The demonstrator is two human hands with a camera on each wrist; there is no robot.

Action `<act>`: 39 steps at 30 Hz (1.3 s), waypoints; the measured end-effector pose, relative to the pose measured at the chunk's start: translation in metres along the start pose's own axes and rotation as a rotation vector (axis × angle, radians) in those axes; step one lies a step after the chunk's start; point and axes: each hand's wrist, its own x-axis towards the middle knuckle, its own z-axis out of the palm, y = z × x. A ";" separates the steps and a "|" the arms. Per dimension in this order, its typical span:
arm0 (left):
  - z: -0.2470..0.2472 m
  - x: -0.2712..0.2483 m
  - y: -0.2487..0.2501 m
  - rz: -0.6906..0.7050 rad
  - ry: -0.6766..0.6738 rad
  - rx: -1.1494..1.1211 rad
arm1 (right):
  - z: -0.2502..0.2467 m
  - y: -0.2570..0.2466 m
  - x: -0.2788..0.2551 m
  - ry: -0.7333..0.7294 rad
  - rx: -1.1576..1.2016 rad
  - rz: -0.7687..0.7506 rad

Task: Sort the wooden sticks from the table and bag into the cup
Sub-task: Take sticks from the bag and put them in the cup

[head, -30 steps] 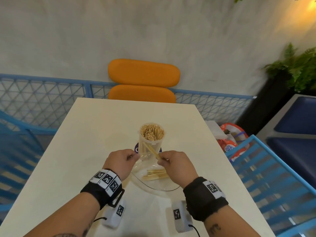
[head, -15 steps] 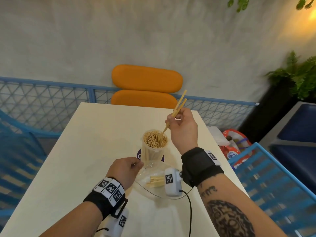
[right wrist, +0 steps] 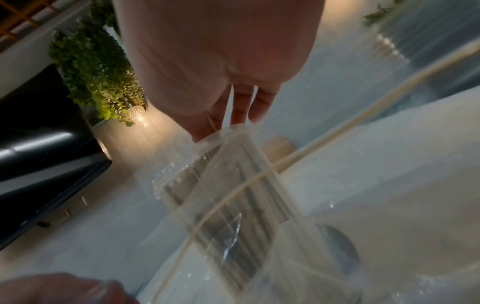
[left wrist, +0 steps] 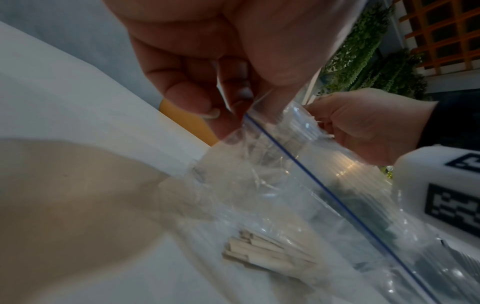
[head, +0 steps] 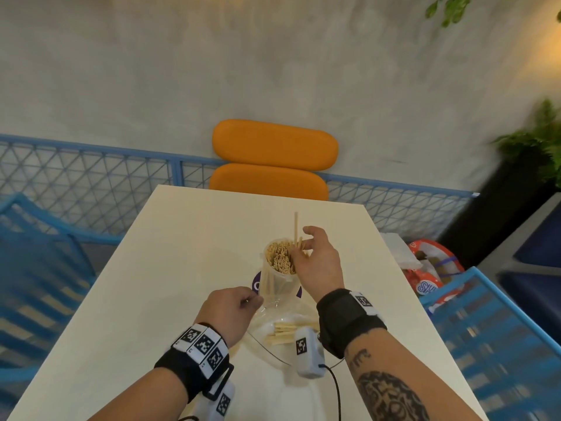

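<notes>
**Right hand over cup, sticks going in**

Since 0.5 s ago: right hand (head: 318, 262) has come down from its raised spot at 12 o'clock of the cup to the rim; the sticks it held high and tilted now stand about upright in the cup mouth. Left hand unchanged.

Nearest: clear zip-top plastic bag with blue seal line (left wrist: 324, 205) flat on the cream rectangular table (head: 170, 268), at 6 o'clock of the cup. A small bundle of flat pale wooden sticks (head: 283, 332) is still inside it.

Left hand (head: 229, 314) at 7 o'clock of the cup, fingers curled, pinching the bag's mouth edge between thumb and fingertips (left wrist: 207, 107).

Next: clear ribbed plastic cup (head: 277, 281), upright, packed with stick ends, sitting on a purple round coaster (head: 256, 284).

Right hand at 3 o'clock of the cup rim, fingers loosely spread. One thin wooden stick (head: 295, 229) pokes well above the rim just beside the thumb and forefinger; cannot tell if they grip it or have let go.

Far: orange padded chair (head: 274, 159) at 12 o'clock past the table edge, blue mesh fence (head: 91, 177) behind it.
</notes>
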 end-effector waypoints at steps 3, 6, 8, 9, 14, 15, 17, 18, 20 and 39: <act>0.000 0.000 0.001 -0.001 -0.001 0.002 | 0.000 0.004 0.004 -0.022 0.000 -0.009; 0.001 0.000 0.003 -0.002 -0.001 0.008 | -0.001 0.007 0.005 -0.050 -0.064 -0.041; 0.001 0.001 0.003 -0.004 0.000 0.017 | -0.002 0.009 0.006 -0.055 -0.053 -0.047; 0.001 0.001 0.003 -0.004 0.001 0.022 | -0.002 0.010 0.006 -0.048 -0.034 -0.053; 0.002 0.001 0.004 0.000 0.003 0.029 | -0.010 0.000 0.012 0.027 -0.005 -0.187; 0.002 0.001 0.004 0.001 0.003 0.030 | -0.011 -0.004 0.016 -0.005 -0.039 -0.227; 0.003 0.000 0.004 0.005 0.000 0.036 | -0.011 -0.012 0.027 -0.112 -0.162 -0.315; 0.003 0.000 0.004 0.010 -0.002 0.040 | -0.011 -0.016 0.035 -0.169 -0.219 -0.349; 0.003 -0.001 0.004 0.017 -0.004 0.045 | -0.011 -0.022 0.050 -0.271 -0.300 -0.364; -0.005 -0.004 0.006 0.005 0.012 0.056 | -0.026 0.006 -0.002 -0.293 -0.452 -0.351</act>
